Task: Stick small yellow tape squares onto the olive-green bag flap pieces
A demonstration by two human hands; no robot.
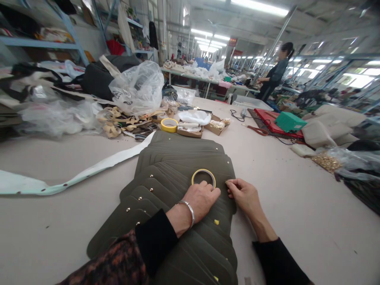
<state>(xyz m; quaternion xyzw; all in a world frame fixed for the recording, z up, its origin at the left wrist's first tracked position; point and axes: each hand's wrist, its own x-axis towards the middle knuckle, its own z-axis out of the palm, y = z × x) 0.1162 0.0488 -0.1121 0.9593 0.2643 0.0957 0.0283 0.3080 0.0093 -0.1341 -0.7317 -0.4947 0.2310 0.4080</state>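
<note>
Dark olive panels [178,158] lie fanned out in an overlapping stack on the table, with small metal studs along their edges. My left hand [200,200], a bangle at its wrist, rests over the stack with curled fingers gripping the near side of a roll of yellow tape [194,174]. At the stack's right edge, my right hand [245,194] is closed in a pinch. A tiny yellowish bit shows at its fingertips, probably tape, though too small to be sure. Small yellow tape pieces [216,222] are stuck on the panels below my left hand.
Beyond the stack are another yellow tape roll [169,125] and a small box of metal fittings [217,125]. Plastic bags [139,87] and scraps heap at left, beside a long pale strip [97,168]. At right sit a green box [290,122] and more fittings. A person [274,73] stands farther back.
</note>
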